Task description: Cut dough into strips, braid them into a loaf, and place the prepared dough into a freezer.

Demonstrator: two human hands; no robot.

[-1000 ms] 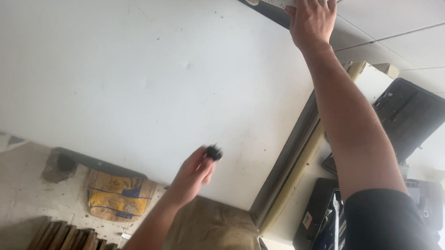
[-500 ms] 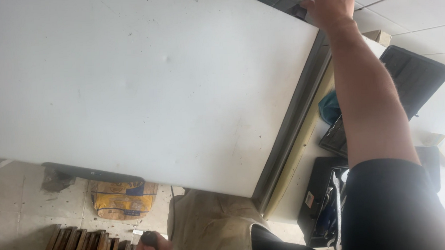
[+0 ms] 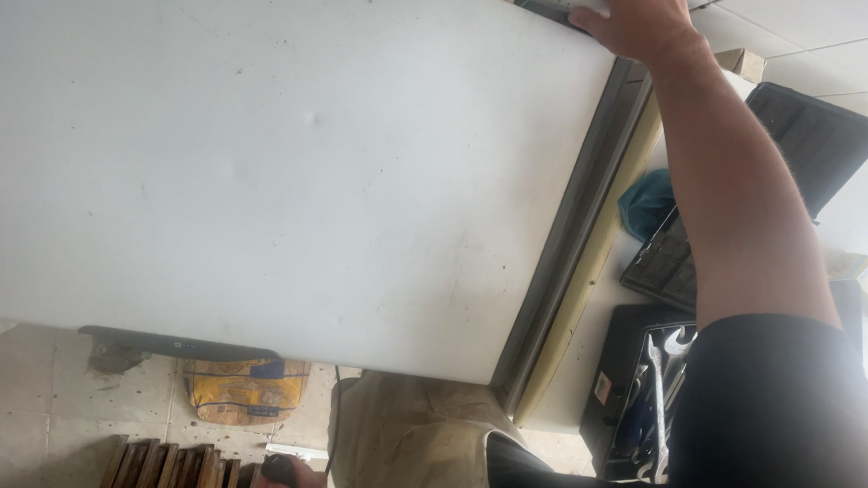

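A large white door panel (image 3: 285,172) with a grey seal (image 3: 580,228) along its right edge fills most of the view. My right hand (image 3: 639,15) reaches up and grips the panel's top corner, my arm stretched along the seal. My left hand (image 3: 288,485) is low at the bottom edge of the view, below the panel and apart from it, fingers closed on a small black object (image 3: 278,468). Only part of that hand shows. A long dark handle (image 3: 175,343) runs along the panel's lower left edge.
An open black tool case (image 3: 646,401) with wrenches lies on the floor at the right, with a teal cloth (image 3: 647,201) beyond it. A yellow sack (image 3: 245,389) and several wooden slats (image 3: 171,480) sit lower left. My beige-clad knee (image 3: 413,440) is under the panel.
My left hand has dropped from in front of the panel to the bottom of the view, still holding the small black object. My right hand stays on the top corner; the view has moved closer.
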